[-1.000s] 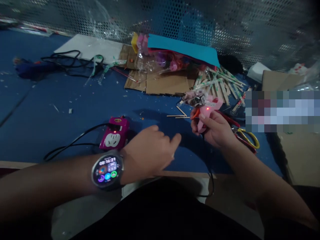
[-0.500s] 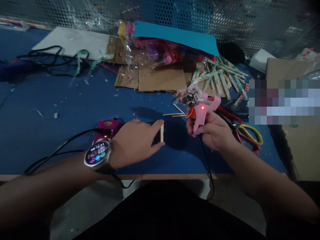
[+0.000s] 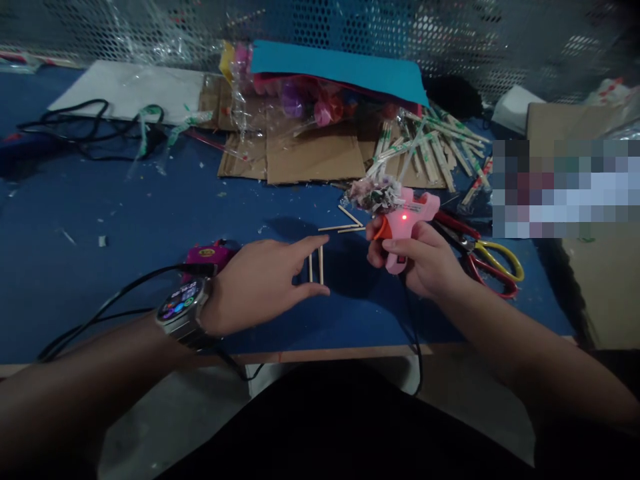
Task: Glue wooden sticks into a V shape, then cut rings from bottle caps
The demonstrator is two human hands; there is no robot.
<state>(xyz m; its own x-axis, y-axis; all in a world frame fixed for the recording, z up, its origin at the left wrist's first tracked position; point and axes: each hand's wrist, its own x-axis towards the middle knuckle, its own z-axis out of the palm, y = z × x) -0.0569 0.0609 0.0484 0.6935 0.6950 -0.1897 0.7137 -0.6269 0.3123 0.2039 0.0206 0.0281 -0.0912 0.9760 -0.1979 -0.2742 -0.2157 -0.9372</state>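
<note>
My left hand (image 3: 260, 283), with a smartwatch (image 3: 181, 308) on its wrist, pinches two short wooden sticks (image 3: 316, 265) upright between forefinger and thumb, just above the blue table (image 3: 125, 220). My right hand (image 3: 425, 263) grips a pink hot glue gun (image 3: 407, 220) whose red light is on, its orange nozzle pointing left toward the sticks, a hand's width away. Three loose sticks (image 3: 345, 225) lie on the table just beyond.
A magenta power strip (image 3: 205, 255) with black cables sits behind my left wrist. Red and yellow scissors (image 3: 487, 260) lie right of the glue gun. Cardboard sheets (image 3: 310, 157), wrapped chopsticks (image 3: 435, 157), teal paper (image 3: 340, 67) and plastic wrap crowd the back. A cardboard box (image 3: 600, 293) stands right.
My left hand reached right with fingers loose, then picked up one stick and now pinches two side by side. The glue gun hand barely moved.
</note>
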